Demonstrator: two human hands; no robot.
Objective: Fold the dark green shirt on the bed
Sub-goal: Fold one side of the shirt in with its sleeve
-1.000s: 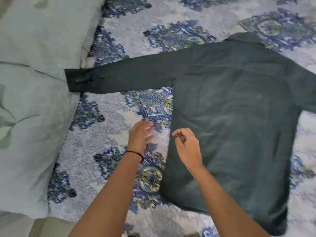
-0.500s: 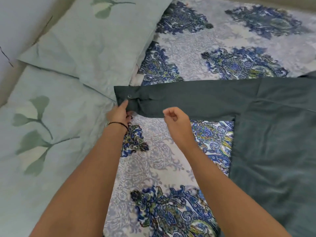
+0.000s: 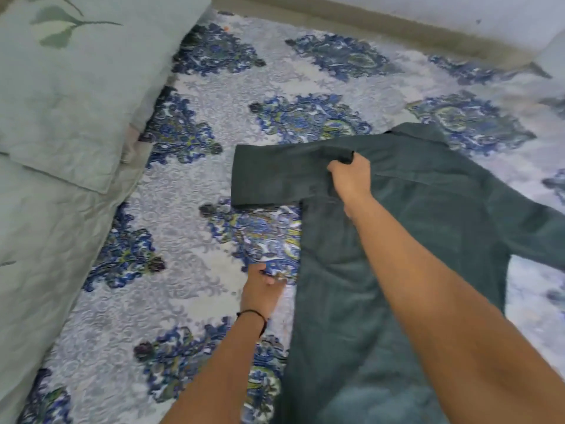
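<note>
Open bedspread (image 3: 189,301) lies to your left of the dark green shirt (image 3: 458,228); a hand can pass there between the shirt's left edge and the pillows (image 3: 61,117). Your left hand (image 3: 260,293) occupies part of this strip, just beside the shirt's edge. The stacked pillows block the far left. Beyond the collar, bare bedspread runs up to the wall (image 3: 397,7). Your right hand (image 3: 351,175) and forearm cross the shirt body, obstructing access over its centre.
</note>
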